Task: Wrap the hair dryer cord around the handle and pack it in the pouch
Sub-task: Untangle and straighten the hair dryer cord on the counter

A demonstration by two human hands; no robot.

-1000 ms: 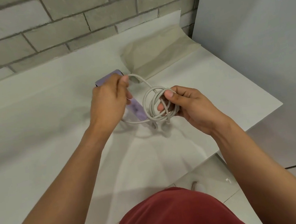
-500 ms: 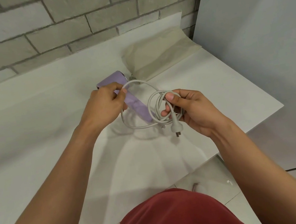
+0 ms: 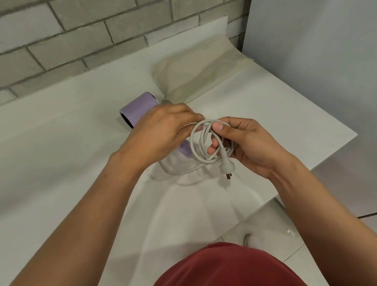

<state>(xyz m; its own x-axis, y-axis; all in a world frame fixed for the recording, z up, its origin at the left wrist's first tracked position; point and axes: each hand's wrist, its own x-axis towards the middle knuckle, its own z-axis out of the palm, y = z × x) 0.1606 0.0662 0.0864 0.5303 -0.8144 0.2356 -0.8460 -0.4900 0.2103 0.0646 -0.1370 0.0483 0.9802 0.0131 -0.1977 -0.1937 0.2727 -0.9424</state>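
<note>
- Head view, frame centre: right hand (image 3: 252, 148) pinches the coiled cord (image 3: 203, 145) (plug (image 3: 227, 167) dangling below).
- Just beside it, left hand (image 3: 159, 132) curls round the lilac hair dryer (image 3: 139, 107) handle.
- Beige pouch (image 3: 201, 72) lies upper right on the table (image 3: 60, 142).

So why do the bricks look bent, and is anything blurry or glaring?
Head view: the wide-angle lens bows the brick wall lines and the table edge; soft overlapping shadows fan across the table under the cord; cord and plug look sharp; no glare.
</note>
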